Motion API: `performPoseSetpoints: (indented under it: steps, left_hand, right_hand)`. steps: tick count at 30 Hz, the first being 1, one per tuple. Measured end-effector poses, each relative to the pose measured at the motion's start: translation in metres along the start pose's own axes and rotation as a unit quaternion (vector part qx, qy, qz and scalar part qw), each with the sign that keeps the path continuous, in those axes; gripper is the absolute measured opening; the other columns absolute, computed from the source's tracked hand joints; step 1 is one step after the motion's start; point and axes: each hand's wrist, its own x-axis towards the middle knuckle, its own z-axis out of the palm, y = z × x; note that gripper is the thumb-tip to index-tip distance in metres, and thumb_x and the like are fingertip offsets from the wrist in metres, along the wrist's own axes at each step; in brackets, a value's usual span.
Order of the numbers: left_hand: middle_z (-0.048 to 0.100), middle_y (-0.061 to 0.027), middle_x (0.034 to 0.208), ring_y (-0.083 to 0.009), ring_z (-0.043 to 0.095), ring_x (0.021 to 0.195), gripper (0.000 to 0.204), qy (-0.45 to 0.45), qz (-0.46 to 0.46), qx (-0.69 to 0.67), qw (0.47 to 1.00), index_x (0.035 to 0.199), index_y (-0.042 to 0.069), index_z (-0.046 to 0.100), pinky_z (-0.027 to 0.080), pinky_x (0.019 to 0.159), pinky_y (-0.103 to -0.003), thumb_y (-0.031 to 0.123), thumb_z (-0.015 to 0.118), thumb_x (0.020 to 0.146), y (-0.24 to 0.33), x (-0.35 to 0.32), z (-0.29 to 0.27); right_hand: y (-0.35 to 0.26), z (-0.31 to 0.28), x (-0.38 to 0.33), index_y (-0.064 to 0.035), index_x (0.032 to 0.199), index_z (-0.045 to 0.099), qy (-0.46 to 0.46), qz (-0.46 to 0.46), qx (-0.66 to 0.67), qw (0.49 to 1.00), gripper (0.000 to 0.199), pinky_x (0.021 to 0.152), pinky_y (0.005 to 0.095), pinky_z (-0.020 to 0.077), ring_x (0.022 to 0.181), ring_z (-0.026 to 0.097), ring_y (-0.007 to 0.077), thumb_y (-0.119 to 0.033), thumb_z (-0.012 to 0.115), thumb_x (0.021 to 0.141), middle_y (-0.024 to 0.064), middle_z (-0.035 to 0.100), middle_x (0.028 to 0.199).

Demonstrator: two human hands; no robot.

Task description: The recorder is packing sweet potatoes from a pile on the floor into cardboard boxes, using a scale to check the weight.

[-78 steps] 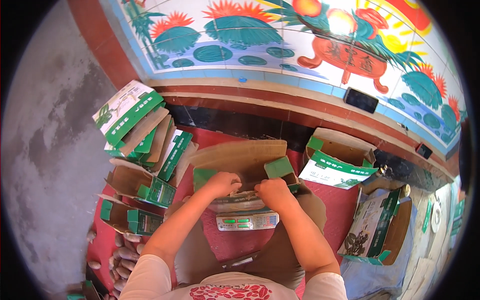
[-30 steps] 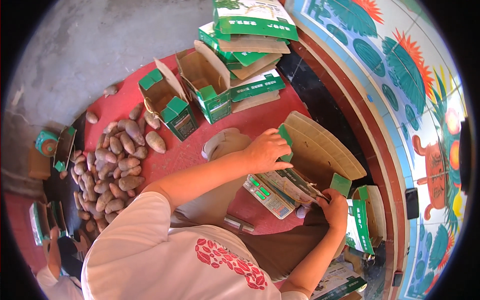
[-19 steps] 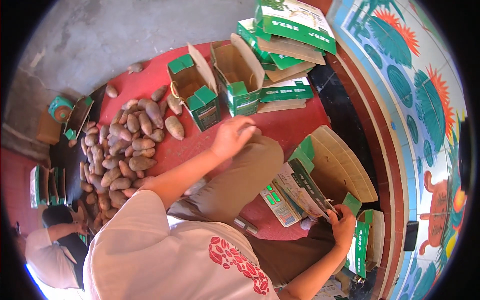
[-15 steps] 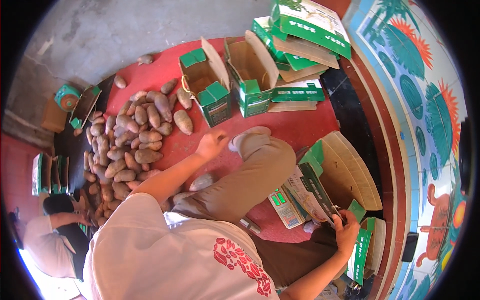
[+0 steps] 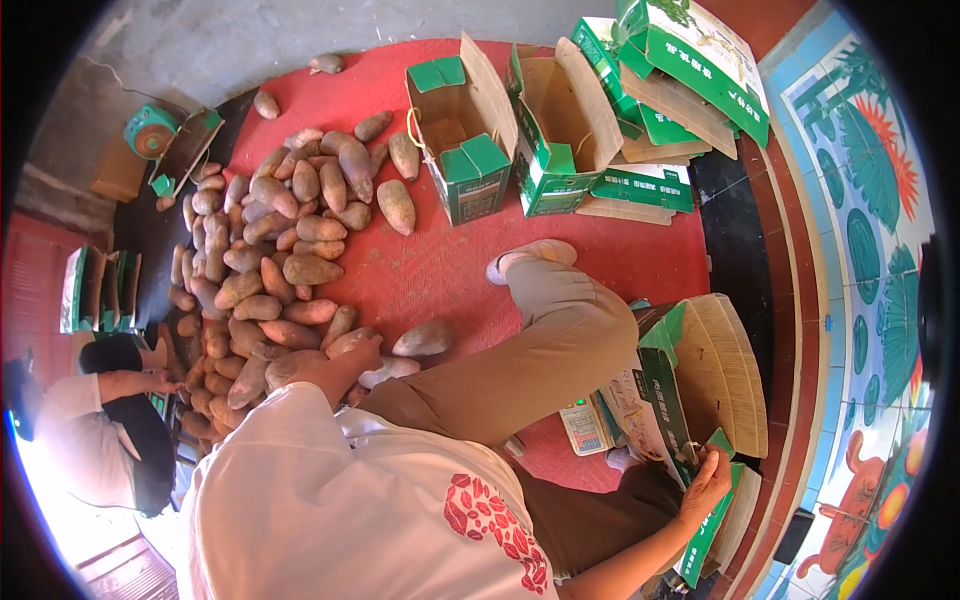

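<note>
My left hand [image 5: 362, 362] is down at the near right edge of a heap of sweet potatoes [image 5: 300, 232], its fingers closed around a reddish one [image 5: 350, 340], partly hidden by the hand. Beside it on the red mat lie a large brownish sweet potato [image 5: 423, 339] and a paler one. On the right, my right hand [image 5: 708, 482] pinches the near edge of an open green and white cardboard box [image 5: 655, 400]. That box stands tilted on a digital scale [image 5: 584, 427], which shows only in part beside my leg.
Two open boxes [image 5: 475, 180] [image 5: 557, 180] stand on the red mat [image 5: 450, 260] ahead. Flattened cartons [image 5: 700, 70] are stacked at the far right, near a painted tiled wall [image 5: 865, 250]. At left, another person [image 5: 95, 440] sits by the heap; a green round device [image 5: 152, 132] stands beyond.
My left hand has moved from above the mat back and left, down onto a sweet potato at the heap. My right hand stays at the box edge. The whole view has shifted.
</note>
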Motion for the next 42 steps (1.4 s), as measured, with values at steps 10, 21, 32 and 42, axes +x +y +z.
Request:
performPoseSetpoints:
  steps: [10, 21, 32, 42]
  left_hand:
    - [0.026, -0.0129, 0.153, -0.0363, 0.034, 0.135, 0.082, -0.025, 0.116, 0.100, 0.988, 0.145, 0.024, 0.034, 0.033, 0.107, -0.051, 0.030, 0.074, 0.073, 0.119, 0.028, -0.043]
    - [0.036, -0.0091, 0.145, -0.0339, 0.039, 0.130, 0.056, -0.071, 0.186, 0.304, 0.932, 0.138, 0.025, 0.047, 0.040, 0.099, -0.048, 0.021, 0.063, 0.084, 0.154, 0.058, -0.039]
    - [0.055, -0.0117, 0.122, -0.0302, 0.055, 0.114, 0.044, -0.013, 0.204, 0.310, 0.929, 0.120, 0.014, 0.059, 0.046, 0.091, -0.039, 0.023, 0.069, 0.078, 0.145, 0.054, -0.047]
    - [0.050, -0.0117, 0.133, -0.0299, 0.050, 0.123, 0.061, -0.019, 0.089, 0.314, 0.945, 0.127, 0.014, 0.056, 0.047, 0.096, -0.038, 0.022, 0.079, 0.070, 0.115, 0.040, -0.079]
  right_hand:
    - [0.007, 0.010, 0.000, 0.0014, 0.097, 0.063, 0.061, 0.009, -0.013, 0.998, 0.043, 0.064, 0.0285, 0.0472, 0.067, 0.058, 0.0150, -0.038, 0.045, 0.101, 0.0082, 0.062, 0.072]
    - [0.007, 0.011, 0.002, 0.0022, 0.093, 0.064, 0.043, 0.025, -0.057, 0.997, 0.034, 0.061, 0.0314, 0.0490, 0.066, 0.059, 0.0190, -0.028, 0.049, 0.099, 0.0115, 0.062, 0.077]
    - [0.005, 0.011, 0.002, 0.0025, 0.092, 0.063, 0.051, 0.008, -0.071, 0.996, 0.032, 0.062, 0.0340, 0.0475, 0.066, 0.060, 0.0238, -0.025, 0.049, 0.098, 0.0135, 0.061, 0.075]
    - [-0.002, 0.013, 0.004, 0.0027, 0.091, 0.064, 0.059, -0.019, -0.090, 0.994, 0.033, 0.060, 0.0335, 0.0473, 0.063, 0.061, 0.0225, -0.026, 0.049, 0.099, 0.0135, 0.062, 0.074]
